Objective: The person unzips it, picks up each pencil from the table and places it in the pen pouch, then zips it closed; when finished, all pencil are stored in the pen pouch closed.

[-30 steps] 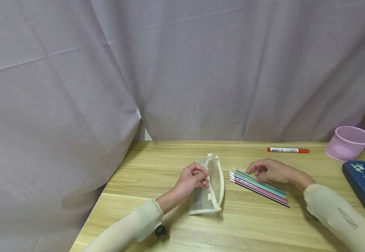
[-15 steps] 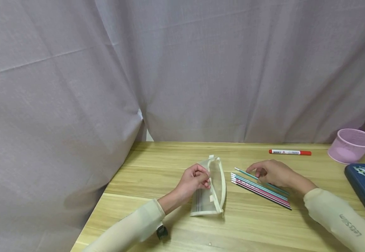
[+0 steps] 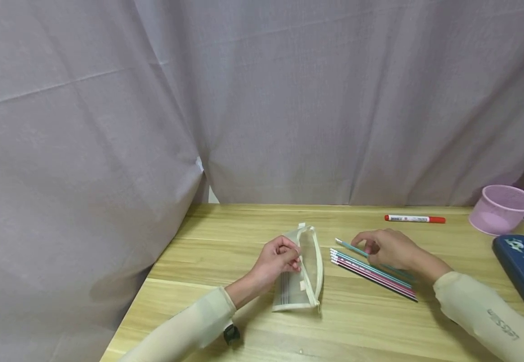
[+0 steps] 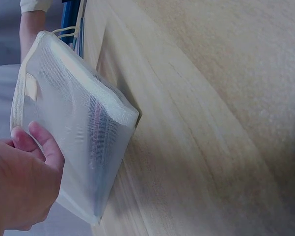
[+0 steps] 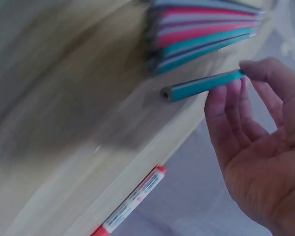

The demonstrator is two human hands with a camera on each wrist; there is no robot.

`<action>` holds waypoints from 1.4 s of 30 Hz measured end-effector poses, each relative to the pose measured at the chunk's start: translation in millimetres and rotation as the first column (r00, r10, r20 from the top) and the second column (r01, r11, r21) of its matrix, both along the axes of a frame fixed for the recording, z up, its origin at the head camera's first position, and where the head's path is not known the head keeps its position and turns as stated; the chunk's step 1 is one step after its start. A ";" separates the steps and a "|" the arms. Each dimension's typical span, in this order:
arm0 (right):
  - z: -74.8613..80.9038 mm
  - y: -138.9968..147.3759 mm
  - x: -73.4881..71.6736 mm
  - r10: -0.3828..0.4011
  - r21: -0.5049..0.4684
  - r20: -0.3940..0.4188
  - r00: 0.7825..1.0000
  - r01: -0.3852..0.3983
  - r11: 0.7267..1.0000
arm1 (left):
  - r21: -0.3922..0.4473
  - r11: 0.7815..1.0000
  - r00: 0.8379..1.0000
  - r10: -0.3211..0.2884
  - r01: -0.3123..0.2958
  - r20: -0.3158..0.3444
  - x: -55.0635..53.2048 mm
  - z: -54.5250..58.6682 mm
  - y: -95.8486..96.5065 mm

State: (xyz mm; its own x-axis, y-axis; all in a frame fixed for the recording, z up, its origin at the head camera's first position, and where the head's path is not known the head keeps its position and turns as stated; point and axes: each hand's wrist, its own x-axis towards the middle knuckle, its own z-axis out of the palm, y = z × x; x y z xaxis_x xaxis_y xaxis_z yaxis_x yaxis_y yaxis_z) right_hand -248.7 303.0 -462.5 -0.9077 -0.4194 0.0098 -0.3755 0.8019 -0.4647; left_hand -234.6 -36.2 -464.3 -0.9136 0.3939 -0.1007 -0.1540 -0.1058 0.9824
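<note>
My left hand (image 3: 274,262) pinches the zipped rim of a cream mesh pencil pouch (image 3: 290,294), whose mouth gapes to the right. Through the mesh in the left wrist view, thin dark and reddish stripes show on or inside the pouch (image 4: 73,108); which, I cannot tell. My right hand (image 3: 393,250) holds a teal pencil (image 5: 199,88) between thumb and fingers, its eraser end toward the pouch. Just in front of that hand lies a row of several pencils (image 3: 370,276), teal, pink and dark, side by side. A gap separates the held pencil from the row.
A red and white marker (image 3: 415,218) lies near the table's back edge. At the right stand a pink mesh pen cup (image 3: 499,213) and a dark blue pencil case (image 3: 522,271). Grey curtain (image 3: 280,100) hangs behind the wooden table (image 3: 226,226).
The teal pencil under my right hand has come away from the row, toward the back of the table. My left hand and the pouch stay nearly as they were.
</note>
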 end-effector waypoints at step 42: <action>-1.0 -133.4 52.9 -0.139 -0.726 0.591 0.794 0.600 0.336 | -0.009 1.000 1.000 0.009 -0.009 -0.015 0.2 -2.6 7.4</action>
State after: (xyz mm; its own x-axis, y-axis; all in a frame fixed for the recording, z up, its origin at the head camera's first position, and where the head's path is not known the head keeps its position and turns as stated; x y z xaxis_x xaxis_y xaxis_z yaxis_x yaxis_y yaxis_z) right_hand -195.8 169.6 -463.5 -0.9735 -0.0050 -0.2285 0.2276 -0.1114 -0.9674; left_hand -234.4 -28.8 -466.9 -0.9186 0.3845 -0.0909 -0.1387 -0.0985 0.9854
